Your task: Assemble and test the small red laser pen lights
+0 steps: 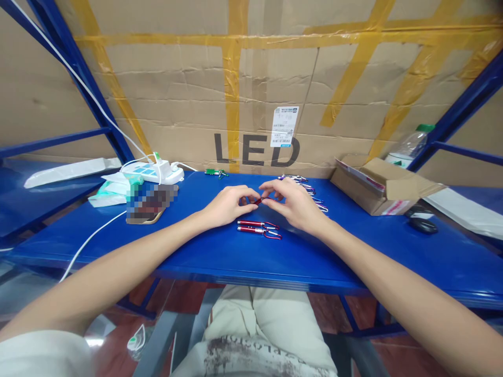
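My left hand (230, 205) is closed, with thumb and fingertips on a small red penlight (258, 201), mostly hidden by the fingers. From the other side, my right hand (293, 203) pinches the same penlight's red clip end. Just below the hands, two red penlights with carabiner clips (251, 230) lie side by side on the blue table (204, 256), clips to the right. Behind my right hand is a row of several penlights with carabiners (314, 195), partly covered by it. A green penlight (214, 172) lies at the back of the table.
At the left are a blurred-out phone (151, 205), a tissue pack (113, 189) and a white power strip (151, 172) with cables. An open cardboard box (387, 186), a black mouse (423, 225) and a plastic bottle (414, 145) stand right. A large taped carton (176, 94) closes off the back.
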Demonstrator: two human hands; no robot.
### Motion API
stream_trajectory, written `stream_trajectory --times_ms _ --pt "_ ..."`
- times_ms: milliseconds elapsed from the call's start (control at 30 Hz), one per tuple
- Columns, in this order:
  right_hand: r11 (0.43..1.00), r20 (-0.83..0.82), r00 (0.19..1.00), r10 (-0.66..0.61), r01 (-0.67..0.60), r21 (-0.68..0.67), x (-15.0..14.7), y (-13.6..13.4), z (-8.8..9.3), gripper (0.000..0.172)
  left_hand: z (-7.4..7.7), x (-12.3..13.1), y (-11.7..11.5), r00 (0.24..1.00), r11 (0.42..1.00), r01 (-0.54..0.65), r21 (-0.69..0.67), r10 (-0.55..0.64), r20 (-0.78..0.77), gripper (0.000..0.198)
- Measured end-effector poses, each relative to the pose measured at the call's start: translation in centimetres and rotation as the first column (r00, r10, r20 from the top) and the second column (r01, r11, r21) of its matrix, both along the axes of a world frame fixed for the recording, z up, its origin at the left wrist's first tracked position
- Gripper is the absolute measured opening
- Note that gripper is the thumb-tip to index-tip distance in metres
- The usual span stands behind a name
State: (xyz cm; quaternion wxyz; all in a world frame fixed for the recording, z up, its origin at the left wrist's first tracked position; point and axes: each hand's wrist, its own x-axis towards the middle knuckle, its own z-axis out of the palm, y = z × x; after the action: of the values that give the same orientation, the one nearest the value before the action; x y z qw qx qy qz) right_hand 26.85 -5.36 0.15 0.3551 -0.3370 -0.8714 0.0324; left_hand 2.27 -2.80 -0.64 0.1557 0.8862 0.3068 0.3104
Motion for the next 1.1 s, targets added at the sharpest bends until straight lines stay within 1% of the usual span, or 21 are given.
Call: stream_trajectory --times_ms 167,367,533,667,733,800,900,967,1033,1100 --pt "1.0 -0.004 1.0 -0.006 0.006 0.003 0.2 0.1 0.2 0.023 0.0 0.0 0.0 1.0 1.0 0.001 -0.011 0.0 0.011 0.019" --pt "0.998 -0.057 0.997 -0.054 0.056 0.021 0.4 -0.1 0.5 0.025 0.1 -0.1 0.1 1.0 1.0 0.009 -0.002 -0.009 0.004 0.018" --pt "1.0 -0.062 0.998 -0.002 0.003 0.009 -0.1 -0.6 0.6 0.024 0.0 -0.2 0.2 1.0 1.0 0.007 0.013 -0.007 0.01 0.019" --pt "1.0 -0.014 1.0 0.016 -0.016 -0.006 -0.2 -0.7 0.6 0.021 -0.1 -0.1 0.3 0.999 1.0 0.008 -0.028 -0.007 0.037 0.017" --pt "1.0 -0.024 1.0 0.013 -0.013 0.006 -0.2 -0.7 0.7 0.022 -0.1 0.0 0.3 0.999 0.999 0.009 -0.047 -0.007 0.048 0.017" --pt "0.999 -0.067 0.998 -0.018 0.02 0.033 -0.1 -0.6 0.6 0.023 -0.1 0.0 0.3 0.998 0.999 0.01 -0.053 -0.007 0.058 0.018" --pt "0.992 -0.094 0.99 -0.109 0.115 0.053 0.2 0.1 0.3 0.021 -0.1 -0.1 0.3 0.998 0.999 0.014 -0.052 -0.011 0.066 0.018" --pt "0.986 -0.006 0.987 -0.159 0.159 0.056 0.6 0.7 -0.2 0.02 -0.1 -0.1 0.4 0.999 0.999 0.01 -0.051 -0.008 0.054 0.019" --pt "0.983 0.146 0.973 -0.18 0.172 0.063 1.0 1.4 -0.7 0.018 -0.2 -0.2 0.4 0.999 0.999 0.003 -0.052 -0.001 0.04 0.019" --pt "0.983 0.265 0.947 -0.183 0.177 0.047 1.4 1.9 -1.3 0.018 -0.2 -0.2 0.4 0.999 0.998 -0.001 -0.055 0.003 0.033 0.019"
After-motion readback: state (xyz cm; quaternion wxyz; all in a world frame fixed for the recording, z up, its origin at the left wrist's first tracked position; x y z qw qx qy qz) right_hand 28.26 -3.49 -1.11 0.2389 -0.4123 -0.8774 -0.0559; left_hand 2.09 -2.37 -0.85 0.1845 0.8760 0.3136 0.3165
